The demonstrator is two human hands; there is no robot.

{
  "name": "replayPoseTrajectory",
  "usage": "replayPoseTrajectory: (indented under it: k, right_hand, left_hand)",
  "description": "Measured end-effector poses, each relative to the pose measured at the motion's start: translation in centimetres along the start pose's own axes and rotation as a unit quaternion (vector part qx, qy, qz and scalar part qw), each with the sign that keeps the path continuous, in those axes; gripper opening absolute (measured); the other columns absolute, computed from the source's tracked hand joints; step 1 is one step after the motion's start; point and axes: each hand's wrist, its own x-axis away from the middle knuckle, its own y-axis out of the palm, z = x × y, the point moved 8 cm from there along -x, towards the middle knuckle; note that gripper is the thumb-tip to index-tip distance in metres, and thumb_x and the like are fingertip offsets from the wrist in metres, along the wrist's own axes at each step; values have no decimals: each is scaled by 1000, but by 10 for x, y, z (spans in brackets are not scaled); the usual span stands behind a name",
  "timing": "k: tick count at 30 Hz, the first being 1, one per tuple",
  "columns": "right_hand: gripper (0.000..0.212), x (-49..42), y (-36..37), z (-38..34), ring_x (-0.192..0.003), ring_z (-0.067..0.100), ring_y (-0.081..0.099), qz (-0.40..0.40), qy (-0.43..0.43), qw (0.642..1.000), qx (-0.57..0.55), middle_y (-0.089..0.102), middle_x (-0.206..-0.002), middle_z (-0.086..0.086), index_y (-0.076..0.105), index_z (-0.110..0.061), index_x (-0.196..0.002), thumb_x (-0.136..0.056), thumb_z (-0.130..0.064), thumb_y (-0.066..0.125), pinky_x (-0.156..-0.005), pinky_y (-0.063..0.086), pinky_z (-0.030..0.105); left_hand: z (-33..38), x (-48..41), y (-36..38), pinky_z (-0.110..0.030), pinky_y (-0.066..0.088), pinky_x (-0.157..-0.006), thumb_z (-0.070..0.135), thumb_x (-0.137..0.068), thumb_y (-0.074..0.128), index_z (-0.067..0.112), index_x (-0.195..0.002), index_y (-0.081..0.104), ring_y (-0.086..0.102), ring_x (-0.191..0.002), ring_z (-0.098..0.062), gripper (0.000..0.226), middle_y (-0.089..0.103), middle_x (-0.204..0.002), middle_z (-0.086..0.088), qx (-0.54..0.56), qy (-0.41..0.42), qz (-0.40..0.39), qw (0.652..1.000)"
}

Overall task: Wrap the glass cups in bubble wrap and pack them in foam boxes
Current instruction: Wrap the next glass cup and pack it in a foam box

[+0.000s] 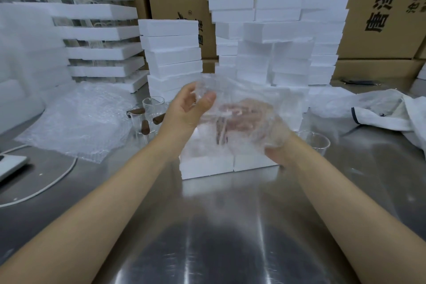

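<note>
Both hands hold a sheet of clear bubble wrap (239,104) above two open foam boxes (207,166) on the steel table. My left hand (189,110) pinches the sheet's upper left edge with thumb and fingers. My right hand (260,131) is under the wrap, its fingers showing through it and curled round the bundle. A dark handle shape shows through the wrap; the cup inside is blurred. Several glass cups with brown handles (147,115) stand left of the hands. One more glass cup (315,143) stands on the right.
A pile of bubble wrap sheets (76,122) lies at the left. Stacks of white foam boxes (173,53) and foam trays (96,30) stand behind, before cardboard cartons (380,18). A white bag (391,110) lies at the right; a cable and a device (9,163) at the left edge.
</note>
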Motion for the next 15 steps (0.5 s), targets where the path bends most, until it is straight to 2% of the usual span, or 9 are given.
replayPoseTrajectory:
  k: [1, 2, 4, 6, 8, 9, 10, 12, 15]
  right_hand:
    - [19, 0, -2, -10, -123, 37, 52, 19, -29, 999, 6, 59, -123, 20, 60, -8, -101, -98, -6, 41, -98, 46, 37]
    - [18, 2, -7, -22, -116, 32, 58, 52, -66, 996, -14, 63, -116, 17, 61, -10, -95, -95, -7, 44, -99, 47, 39]
    - [19, 9, -23, -39, -92, 17, 64, 113, -137, 977, -118, 67, -92, 5, 62, -12, -79, -89, -3, 48, -84, 49, 27]
    - [12, 13, -23, -38, -91, 14, 60, 88, -132, 972, -171, 62, -91, 0, 63, -15, -86, -93, -18, 53, -79, 48, 25]
    - [33, 11, -8, -31, -98, 16, 60, 24, -84, 987, -136, 61, -102, 1, 60, -17, -107, -88, -44, 60, -81, 50, 27]
    - [43, 10, -1, -27, -94, 16, 61, -5, -69, 993, -94, 62, -102, 1, 58, -16, -113, -82, -45, 64, -78, 51, 26]
    - [40, 11, 5, -25, -83, 14, 62, -22, -69, 995, -68, 64, -94, 0, 59, -13, -112, -81, -37, 69, -71, 50, 23]
    - [14, 13, 4, -29, -63, 9, 55, -4, -96, 993, -71, 61, -74, -2, 62, -8, -96, -85, -9, 69, -60, 48, 17]
    - [19, 10, -17, -31, -60, 8, 58, 52, -112, 980, -155, 59, -67, -2, 55, -9, -78, -84, 4, 67, -64, 50, 14]
  left_hand:
    - [-3, -1, -7, -29, 53, -89, 40, -81, 71, 23, -123, 57, 64, -107, -8, 48, 65, -120, 5, 35, -14, 39, 999]
    - [-5, -2, -13, -31, 54, -88, 37, -81, 71, 20, -126, 54, 65, -107, -11, 51, 63, -123, -1, 68, -22, 72, 995]
    - [-6, -2, -21, -31, 55, -85, 30, -84, 71, 18, -124, 51, 66, -106, -14, 46, 61, -124, -5, 127, -23, 108, 986]
    - [-6, 0, -21, -29, 55, -80, 22, -82, 72, 17, -118, 51, 67, -104, -14, 42, 61, -119, -4, 182, -26, 117, 976]
    - [-8, 0, -17, -31, 56, -81, 16, -82, 72, 15, -116, 49, 67, -105, -16, 42, 61, -119, -5, 190, -31, 107, 975]
    - [-9, 0, -14, -33, 56, -83, 15, -82, 72, 15, -116, 49, 67, -105, -17, 42, 61, -120, -6, 180, -33, 95, 979]
    - [-10, 1, -11, -35, 56, -84, 16, -80, 74, 15, -117, 50, 67, -106, -18, 44, 61, -122, -7, 167, -37, 82, 982]
    - [-12, 2, -5, -35, 56, -84, 21, -72, 77, 15, -117, 52, 67, -106, -19, 52, 62, -124, -7, 147, -49, 55, 986]
    - [-11, 2, 3, -36, 56, -85, 26, -70, 78, 18, -118, 56, 66, -106, -17, 53, 64, -123, -4, 122, -65, 5, 990]
